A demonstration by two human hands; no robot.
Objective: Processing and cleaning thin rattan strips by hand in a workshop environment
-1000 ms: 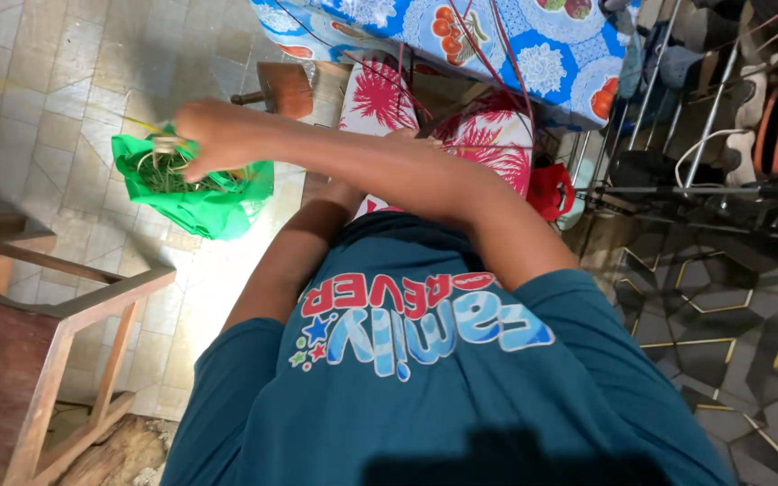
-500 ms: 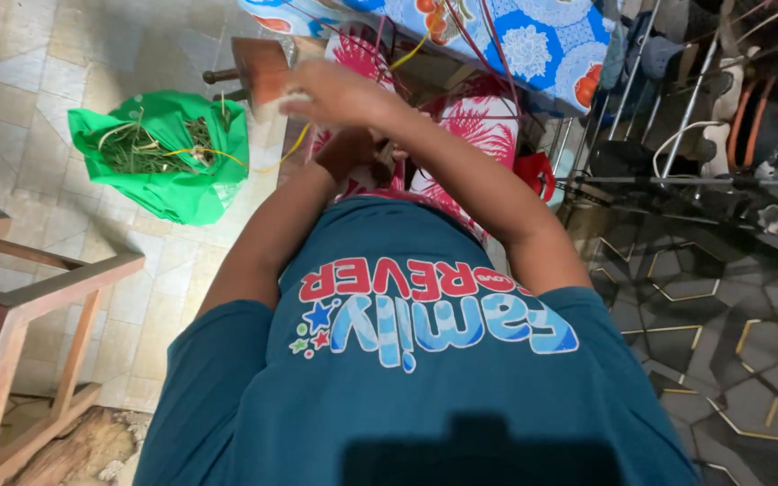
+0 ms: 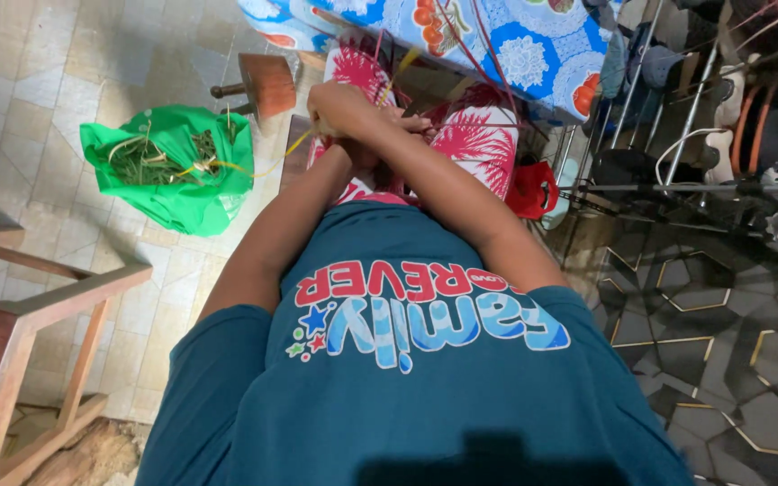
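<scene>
Both hands meet over the lap: the right hand (image 3: 344, 108) lies on top, fingers curled around thin yellow strips (image 3: 303, 141), and the left hand (image 3: 366, 155) is tucked beneath it, so I cannot tell how its fingers are set. 1 strip trails from the hands leftward to a green bag (image 3: 173, 193) on the tiled floor, which holds more green and yellow strips. A small wooden block (image 3: 267, 83) stands just beyond the hands. Red strands (image 3: 470, 54) rise past the hands toward a blue patterned cloth (image 3: 533, 45).
</scene>
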